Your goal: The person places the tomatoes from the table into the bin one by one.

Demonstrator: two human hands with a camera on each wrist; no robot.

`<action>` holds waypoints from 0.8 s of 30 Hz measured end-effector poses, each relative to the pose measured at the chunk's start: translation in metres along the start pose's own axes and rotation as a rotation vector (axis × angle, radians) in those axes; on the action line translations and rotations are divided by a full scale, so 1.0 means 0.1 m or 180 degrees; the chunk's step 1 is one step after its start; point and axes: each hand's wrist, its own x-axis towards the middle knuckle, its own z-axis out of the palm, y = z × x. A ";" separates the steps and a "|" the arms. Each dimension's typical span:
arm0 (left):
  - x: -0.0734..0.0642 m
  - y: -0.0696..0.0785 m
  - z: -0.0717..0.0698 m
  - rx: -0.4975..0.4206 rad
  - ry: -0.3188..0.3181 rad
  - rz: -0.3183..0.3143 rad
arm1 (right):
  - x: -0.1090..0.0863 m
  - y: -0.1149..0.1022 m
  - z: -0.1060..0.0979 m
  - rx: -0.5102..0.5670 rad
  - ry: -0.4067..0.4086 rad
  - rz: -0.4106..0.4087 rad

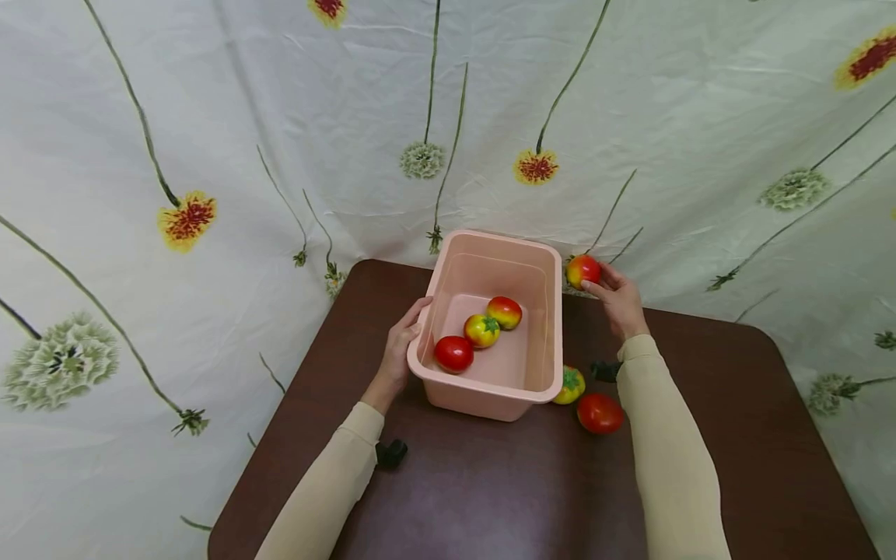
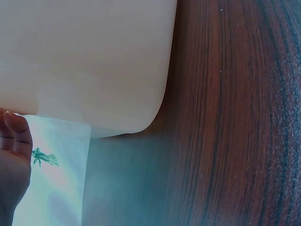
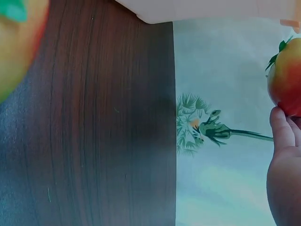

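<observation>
My left hand (image 1: 400,342) holds the left side of a pink plastic bin (image 1: 483,395) by its rim. Inside the bin lie a red tomato (image 1: 453,355), a yellow-green tomato (image 1: 482,331) and a red-yellow tomato (image 1: 505,313). Just past the bin's right rim, my right hand (image 1: 621,302) pinches another red-yellow tomato (image 1: 583,271) between thumb and fingers. That tomato (image 3: 288,77) shows green leaves at the right edge of the right wrist view. In the left wrist view the fingers (image 2: 18,129) are at the bin's edge.
On the dark wooden table (image 1: 476,482), right of the bin, lie a red tomato (image 1: 600,413) and a yellow-green tomato (image 1: 571,386) partly hidden by the bin. A white cloth (image 1: 350,140) printed with flowers hangs behind the table. Dark bands (image 1: 391,454) sit at both wrists.
</observation>
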 end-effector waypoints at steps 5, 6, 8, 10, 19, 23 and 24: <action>0.00 -0.01 0.00 0.0021 0.0011 0.0071 | -0.02 -0.01 -0.06 0.0109 -0.0050 -0.0020; 0.00 -0.01 0.00 0.0032 0.0005 0.0079 | -0.03 0.00 -0.07 0.0137 -0.0047 -0.0012; 0.01 -0.01 0.00 0.0042 -0.0001 0.0068 | -0.03 0.01 -0.10 0.0247 -0.0042 -0.0010; 0.01 -0.01 0.01 0.0055 0.0010 0.0047 | -0.04 0.01 -0.13 0.0299 -0.0019 -0.0007; 0.01 0.00 0.02 0.0026 0.0014 0.0037 | -0.11 0.00 -0.23 0.0616 -0.0018 -0.0089; 0.01 0.01 0.02 0.0022 0.0013 0.0036 | -0.13 0.00 -0.25 0.0825 -0.0036 -0.0144; 0.01 0.01 0.03 0.0009 0.0020 0.0034 | -0.13 0.00 -0.24 0.0854 -0.0037 -0.0147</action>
